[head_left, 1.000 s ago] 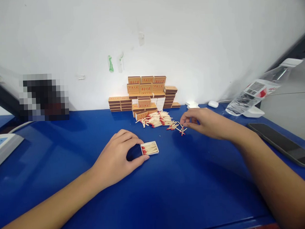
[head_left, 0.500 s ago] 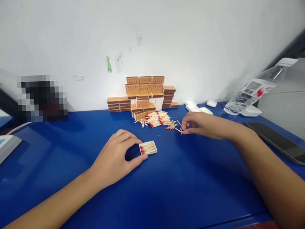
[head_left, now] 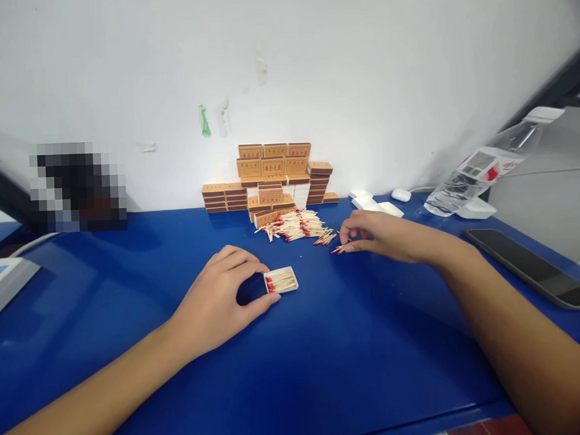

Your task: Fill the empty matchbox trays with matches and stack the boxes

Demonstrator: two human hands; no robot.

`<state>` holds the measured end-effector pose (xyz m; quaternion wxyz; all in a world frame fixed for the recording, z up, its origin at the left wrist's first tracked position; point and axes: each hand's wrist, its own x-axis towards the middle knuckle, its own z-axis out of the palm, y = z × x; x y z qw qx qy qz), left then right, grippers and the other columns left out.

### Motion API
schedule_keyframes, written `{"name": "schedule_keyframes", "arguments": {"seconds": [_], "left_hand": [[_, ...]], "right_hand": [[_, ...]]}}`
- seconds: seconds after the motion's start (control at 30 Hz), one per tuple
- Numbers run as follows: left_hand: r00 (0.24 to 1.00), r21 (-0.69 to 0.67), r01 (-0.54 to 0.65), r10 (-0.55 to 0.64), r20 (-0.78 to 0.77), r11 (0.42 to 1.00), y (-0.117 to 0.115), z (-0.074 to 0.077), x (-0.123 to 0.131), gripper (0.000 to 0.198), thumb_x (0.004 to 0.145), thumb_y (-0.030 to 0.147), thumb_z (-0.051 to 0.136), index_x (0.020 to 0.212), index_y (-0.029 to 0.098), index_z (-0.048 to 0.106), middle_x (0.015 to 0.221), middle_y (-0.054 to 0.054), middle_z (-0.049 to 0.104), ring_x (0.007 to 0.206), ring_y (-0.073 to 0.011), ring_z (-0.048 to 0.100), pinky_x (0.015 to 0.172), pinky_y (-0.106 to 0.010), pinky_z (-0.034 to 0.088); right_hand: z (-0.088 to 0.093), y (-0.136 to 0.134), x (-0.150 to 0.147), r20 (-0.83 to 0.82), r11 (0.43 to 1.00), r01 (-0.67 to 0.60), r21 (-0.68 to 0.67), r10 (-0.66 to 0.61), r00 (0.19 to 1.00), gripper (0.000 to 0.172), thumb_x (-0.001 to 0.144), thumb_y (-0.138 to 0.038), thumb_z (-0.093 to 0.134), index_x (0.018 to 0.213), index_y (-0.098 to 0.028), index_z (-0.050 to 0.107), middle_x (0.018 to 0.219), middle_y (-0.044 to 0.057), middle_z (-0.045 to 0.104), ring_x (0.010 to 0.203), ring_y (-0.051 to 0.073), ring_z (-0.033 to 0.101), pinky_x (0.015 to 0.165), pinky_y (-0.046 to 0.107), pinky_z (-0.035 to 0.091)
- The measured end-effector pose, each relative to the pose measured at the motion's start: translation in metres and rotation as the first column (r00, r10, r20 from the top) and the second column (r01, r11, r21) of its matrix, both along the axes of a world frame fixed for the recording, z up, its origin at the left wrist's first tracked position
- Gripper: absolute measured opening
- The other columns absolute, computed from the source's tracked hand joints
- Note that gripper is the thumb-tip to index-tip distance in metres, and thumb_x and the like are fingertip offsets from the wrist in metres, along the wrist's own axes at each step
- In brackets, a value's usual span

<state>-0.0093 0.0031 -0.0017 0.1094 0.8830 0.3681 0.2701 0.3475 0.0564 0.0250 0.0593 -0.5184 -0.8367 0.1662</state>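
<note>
My left hand (head_left: 226,289) holds a small white matchbox tray (head_left: 296,287) between thumb and fingers at its left end. Red-headed matches (head_left: 283,280) lie side by side inside that tray, which rests on the blue table (head_left: 295,369). Right of it, my right hand (head_left: 369,232) pinches a few matches (head_left: 338,249), their red heads pointing left. Just left of those fingertips spreads a loose pile of matches (head_left: 297,225). Behind the pile stand stacked matchboxes (head_left: 273,167) against the wall.
At the right, a clear plastic bottle (head_left: 478,163) leans near white pieces (head_left: 378,205) and a small white case (head_left: 401,194). A dark phone (head_left: 529,266) lies by my right forearm. A white device (head_left: 9,284) sits at the left edge.
My right hand has shifted slightly left and drawn the matches together in its fingertips. My left hand and the tray stay where they were.
</note>
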Motion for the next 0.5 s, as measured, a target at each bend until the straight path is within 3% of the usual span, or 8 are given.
{"name": "schedule_keyframes", "arguments": {"seconds": [0.3,0.5], "left_hand": [[1.000,-0.006,-0.006,0.006,-0.007,1.000,0.000,0.002,0.001,0.024,0.094,0.041,0.076,0.111,0.024,0.075,0.111,-0.007,0.074,0.109,-0.0275,0.064,0.096,-0.046,0.053],[1.000,-0.009,-0.006,0.006,-0.006,1.000,-0.001,0.001,0.002,0.025,0.093,0.041,0.077,0.111,0.023,0.075,0.111,-0.007,0.074,0.109,-0.0278,0.064,0.096,-0.046,0.053]], "right_hand": [[-0.003,-0.013,-0.019,0.029,1.000,-0.024,-0.017,0.024,0.999,0.028,0.105,-0.042,0.047,0.095,-0.021,0.063,0.100,0.009,0.065,0.082,0.022,0.059,0.075,0.036,0.047],[0.007,-0.031,-0.042,-0.084,0.997,-0.082,0.006,0.082,0.993,0.026,0.108,-0.040,0.045,0.098,-0.022,0.060,0.102,0.008,0.063,0.087,0.022,0.060,0.080,0.038,0.049]]}}
